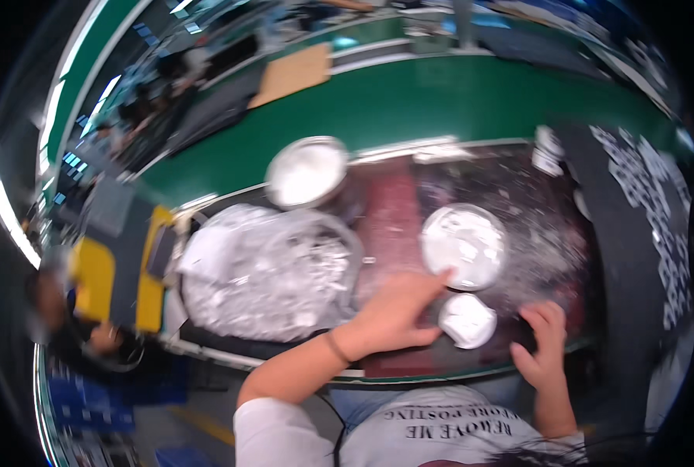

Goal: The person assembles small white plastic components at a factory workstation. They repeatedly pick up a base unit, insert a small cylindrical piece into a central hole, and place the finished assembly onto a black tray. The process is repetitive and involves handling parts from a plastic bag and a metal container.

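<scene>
My left hand [400,313] reaches in over the dark red work surface, thumb and index finger apart, with nothing visible between them. Its index fingertip is at the lower left rim of a round shallow dish [462,243] that holds something whitish and shiny. The thumb points at a small white round piece [468,321] just below the dish; whether it touches is blurred. To the right of that piece, my right hand [545,342] hovers with its fingers loosely bent and the thumb apart, holding nothing that I can see.
Left of my hands, a large plastic-lined container [265,272] holds many small whitish pieces. Behind it stands a round white bowl [308,173]. A white bottle [548,152] is at the back right, beside a dark mat [635,257] with rows of pale pieces. Another person's hand [106,338] is at far left.
</scene>
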Available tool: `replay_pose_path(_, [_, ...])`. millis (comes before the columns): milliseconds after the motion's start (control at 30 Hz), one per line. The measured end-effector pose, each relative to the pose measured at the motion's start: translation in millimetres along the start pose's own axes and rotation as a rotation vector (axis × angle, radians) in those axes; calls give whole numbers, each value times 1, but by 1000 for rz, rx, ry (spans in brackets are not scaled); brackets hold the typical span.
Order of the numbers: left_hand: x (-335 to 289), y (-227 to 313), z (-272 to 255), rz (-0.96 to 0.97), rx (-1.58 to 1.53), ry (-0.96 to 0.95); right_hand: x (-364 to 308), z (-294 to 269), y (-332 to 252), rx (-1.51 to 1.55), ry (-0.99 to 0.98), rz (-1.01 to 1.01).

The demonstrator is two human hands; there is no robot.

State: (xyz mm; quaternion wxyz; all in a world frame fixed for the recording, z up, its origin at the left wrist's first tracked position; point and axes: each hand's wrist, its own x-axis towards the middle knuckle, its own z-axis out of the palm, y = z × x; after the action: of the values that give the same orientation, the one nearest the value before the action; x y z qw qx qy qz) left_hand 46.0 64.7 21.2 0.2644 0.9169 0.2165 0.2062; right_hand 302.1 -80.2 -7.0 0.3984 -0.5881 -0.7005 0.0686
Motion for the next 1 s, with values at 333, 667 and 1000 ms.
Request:
replay_pose_path(333, [-18, 9, 15, -121, -90, -3, 6, -3, -3, 46, -115, 68])
replay_pose_path(667, [-32, 31, 34, -163, -53, 69, 17, 13, -29, 158, -197, 84])
replay_pose_path(1000, [-37, 31, 45, -86, -56, 196, 5, 15, -30, 288, -226, 54])
